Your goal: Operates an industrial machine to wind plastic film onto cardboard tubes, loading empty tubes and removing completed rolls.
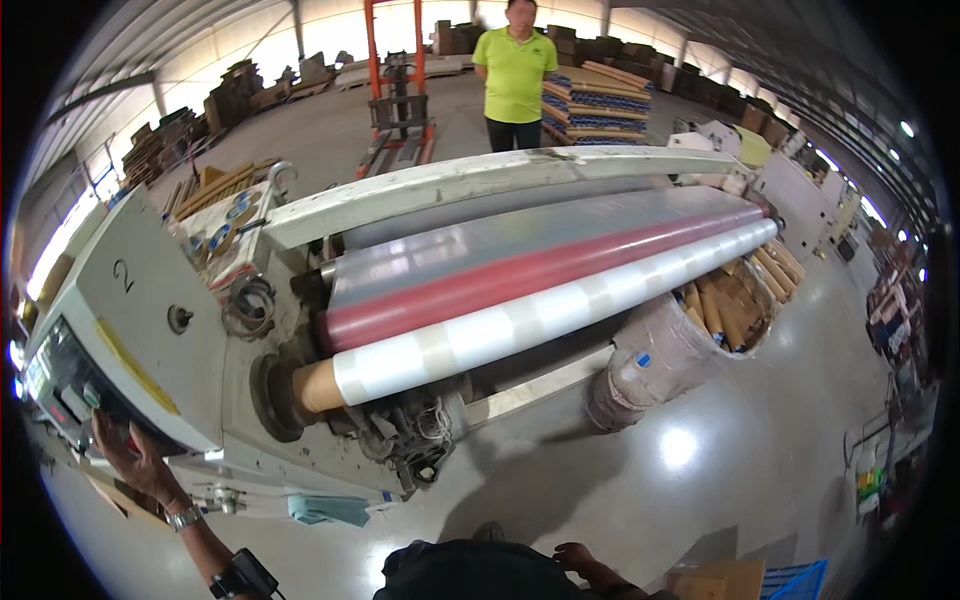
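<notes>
My left hand point(135, 462) reaches to the control panel point(66, 385) on the machine's left end. Its fingers are stretched out, with a fingertip at a green button point(91, 397), and nothing is held. At the lower edge my right hand point(573, 557) hangs beside my body, small and dark, its fingers loosely apart and no object visible in it. Across the machine lies a long roll of whitish film point(540, 318) on a brown cardboard core point(318, 386). Behind the roll runs a red roller point(500, 272), with a grey sheet point(540, 236) spread beyond it.
A person in a yellow-green shirt point(518, 75) stands behind the machine, near a red-orange lift point(400, 110) and stacked rolls point(600, 105). A plastic-wrapped bin point(650, 365) with cardboard tubes stands in front. A cardboard box point(715, 580) sits lower right; a teal cloth point(328, 510) hangs on the machine.
</notes>
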Demonstrator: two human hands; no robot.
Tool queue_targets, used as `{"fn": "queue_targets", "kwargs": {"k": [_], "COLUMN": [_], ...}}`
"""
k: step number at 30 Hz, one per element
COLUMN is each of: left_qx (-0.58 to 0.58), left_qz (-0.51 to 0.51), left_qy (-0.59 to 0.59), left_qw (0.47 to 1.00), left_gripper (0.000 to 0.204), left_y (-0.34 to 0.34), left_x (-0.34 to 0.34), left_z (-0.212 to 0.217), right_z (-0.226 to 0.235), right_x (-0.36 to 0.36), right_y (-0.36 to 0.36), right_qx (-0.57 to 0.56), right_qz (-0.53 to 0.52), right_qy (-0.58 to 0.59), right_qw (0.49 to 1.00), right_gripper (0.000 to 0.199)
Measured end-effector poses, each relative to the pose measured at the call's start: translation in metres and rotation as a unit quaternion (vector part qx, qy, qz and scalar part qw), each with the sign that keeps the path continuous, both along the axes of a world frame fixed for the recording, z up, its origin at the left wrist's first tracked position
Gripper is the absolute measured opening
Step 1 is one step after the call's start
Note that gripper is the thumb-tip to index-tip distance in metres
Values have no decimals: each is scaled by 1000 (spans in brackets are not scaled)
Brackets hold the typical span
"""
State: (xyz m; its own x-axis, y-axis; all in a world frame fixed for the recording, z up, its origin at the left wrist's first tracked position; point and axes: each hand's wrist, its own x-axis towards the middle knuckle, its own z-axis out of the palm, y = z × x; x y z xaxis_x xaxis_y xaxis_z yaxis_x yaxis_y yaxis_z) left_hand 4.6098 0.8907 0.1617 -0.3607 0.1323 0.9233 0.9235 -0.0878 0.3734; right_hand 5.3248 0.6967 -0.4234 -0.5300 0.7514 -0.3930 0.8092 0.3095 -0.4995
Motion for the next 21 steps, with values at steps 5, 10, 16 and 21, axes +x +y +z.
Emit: {"fn": "queue_targets", "kwargs": {"k": [5, 10, 16, 21], "left_qx": [14, 10, -11, -34], "left_qz": [-15, -32, 52, 57], "left_qy": [9, 7, 6, -2], "left_qw": [1000, 999, 999, 998], "left_gripper": [53, 55, 50, 51], "left_y": [-15, 4, -25, -11], "left_x": [-8, 10, -48, -6], "left_z": [3, -2, -16, -2], "right_z": [-28, 10, 45, 128], "right_x": [9, 3, -21, -36], "right_y": [2, 13, 30, 40], "right_qx": [-42, 43, -227, -338], "right_qz": [-22, 117, -178, -391], "right_qy": [63, -32, 168, 170], "right_qw": [997, 992, 943, 839], "right_gripper": [26, 25, 27, 29]}}
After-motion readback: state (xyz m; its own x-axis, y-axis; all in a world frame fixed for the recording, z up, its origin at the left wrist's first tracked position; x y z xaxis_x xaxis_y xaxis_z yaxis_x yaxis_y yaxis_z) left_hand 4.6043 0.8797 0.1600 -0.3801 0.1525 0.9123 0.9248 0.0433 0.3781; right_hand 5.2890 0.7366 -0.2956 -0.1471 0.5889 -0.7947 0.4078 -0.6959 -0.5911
